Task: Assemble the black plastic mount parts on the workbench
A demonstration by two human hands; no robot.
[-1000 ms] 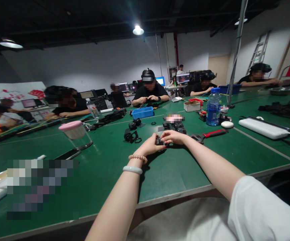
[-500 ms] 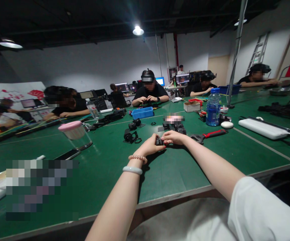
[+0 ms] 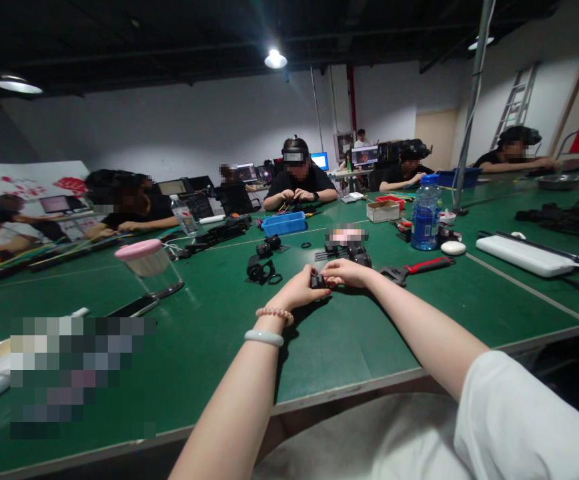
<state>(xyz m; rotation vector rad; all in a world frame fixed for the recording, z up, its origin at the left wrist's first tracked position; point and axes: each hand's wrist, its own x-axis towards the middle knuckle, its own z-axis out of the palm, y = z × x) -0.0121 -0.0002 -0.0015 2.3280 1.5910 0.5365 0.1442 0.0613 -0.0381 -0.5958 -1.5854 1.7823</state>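
Black part [image 3: 317, 281] at your 12 o'clock, left hand [image 3: 301, 288] gripping it; right hand [image 3: 348, 272] curled at its 3 o'clock, hold unclear. Probably light, stiff; pinch outer edges.

Black part [image 3: 318, 281] between both hands [image 3: 299, 287]

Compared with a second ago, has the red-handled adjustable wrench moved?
No. The red-handled adjustable wrench lies in the same spot, nearer and left of the metal pole's foot.
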